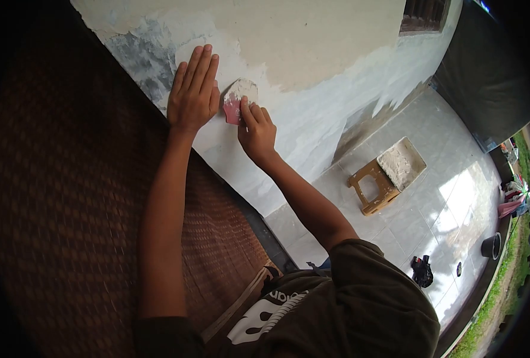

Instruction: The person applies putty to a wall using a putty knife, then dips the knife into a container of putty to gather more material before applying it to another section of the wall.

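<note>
My left hand [193,95] lies flat against the wall [324,53], its fingers stretched out beside a grey, rough patch. Close to its right, my right hand [257,132] grips a putty knife [232,112] with a pink lower part. White putty coats the knife's broad end, which is at the wall surface. Smooth white putty covers the wall around both hands, and above it the old cream paint shows. Part of the knife is hidden behind my right fingers.
On the tiled floor [390,230] stands a tan plastic stool [372,190], with a tray of white putty [403,162] at it. A black item [421,271] and a dark bucket [490,246] are farther right. Brown woven matting [85,197] fills the left side.
</note>
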Demonstrator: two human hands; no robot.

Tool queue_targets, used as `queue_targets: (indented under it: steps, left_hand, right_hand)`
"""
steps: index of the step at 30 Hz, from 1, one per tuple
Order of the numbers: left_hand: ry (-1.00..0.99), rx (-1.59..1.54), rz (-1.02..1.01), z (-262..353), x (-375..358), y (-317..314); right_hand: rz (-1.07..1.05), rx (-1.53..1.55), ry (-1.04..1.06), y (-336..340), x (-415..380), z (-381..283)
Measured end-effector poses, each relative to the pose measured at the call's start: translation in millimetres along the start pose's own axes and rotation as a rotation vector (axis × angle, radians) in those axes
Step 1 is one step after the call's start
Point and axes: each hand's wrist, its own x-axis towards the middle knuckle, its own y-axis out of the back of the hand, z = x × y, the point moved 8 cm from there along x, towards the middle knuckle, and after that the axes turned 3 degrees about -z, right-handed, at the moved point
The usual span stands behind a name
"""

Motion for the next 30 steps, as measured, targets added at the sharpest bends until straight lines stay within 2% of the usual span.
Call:
queue_targets:
  steps: [2, 4, 7, 10, 13, 16, 18, 20, 21, 22, 23, 26, 30]
  left_hand:
    - [0.004, 0.026, -0.007, -0.6, -0.6, -1.2]
    - [0.009, 0.053, -0.017, -0.9, 0.4, -2.1]
    - [0.009, 0.004, -0.009, 0.6, -0.4, 1.0]
    - [0.006, -0.014, 0.010, 0.1, 0.2, 1.3]
    - [-0.002, -0.076, 0.024, -2.0, -1.1, 0.8]
    - [0.008, -0.151, 0.072, -6.5, -3.2, 2.2]
    - [0.008, -0.124, 0.059, -6.9, -5.2, -1.2]
    - [0.004, -0.116, 0.058, -7.2, -4.2, -2.5]
    - [0.004, -0.103, 0.054, -6.3, -4.5, -3.1]
    - [0.007, -0.107, 0.052, -5.8, -3.8, -2.8]
    - [0.002, -0.115, 0.055, -4.8, -3.0, -1.2]
    - [-0.001, -0.121, 0.051, -4.6, -3.4, -1.2]
    - [0.003, -0.105, 0.039, -6.9, -1.7, -4.7]
  right_hand:
    - [-0.091, 0.088, -0.003, 6.3, -21.8, -10.1]
    - [-0.049, 0.140, 0.036, 23.5, -16.1, -13.9]
    - [0.103, 0.117, 0.020, 40.6, 33.5, 0.8]
    - [0.217, 0.067, 0.023, 37.6, 75.6, 15.0]
    - [0.221, -0.058, 0.087, 17.4, 83.8, 6.7]
    - [0.093, -0.015, 0.109, 12.1, 52.6, -4.2]
    - [-0.046, 0.122, 0.115, 17.1, 16.1, -12.5]
    - [-0.241, 0.298, 0.015, 28.3, -23.7, -10.3]
    - [-0.314, 0.442, -0.128, 29.7, -44.7, 2.1]
    - [-0.388, 0.587, -0.274, 28.3, -63.7, 14.2]
    - [-0.400, 0.877, -0.524, 25.5, -80.4, 28.7]
    - [-0.381, 1.208, -1.036, 44.4, -88.5, 59.9]
    - [-0.354, 1.195, -1.153, 79.1, -78.4, 92.2]
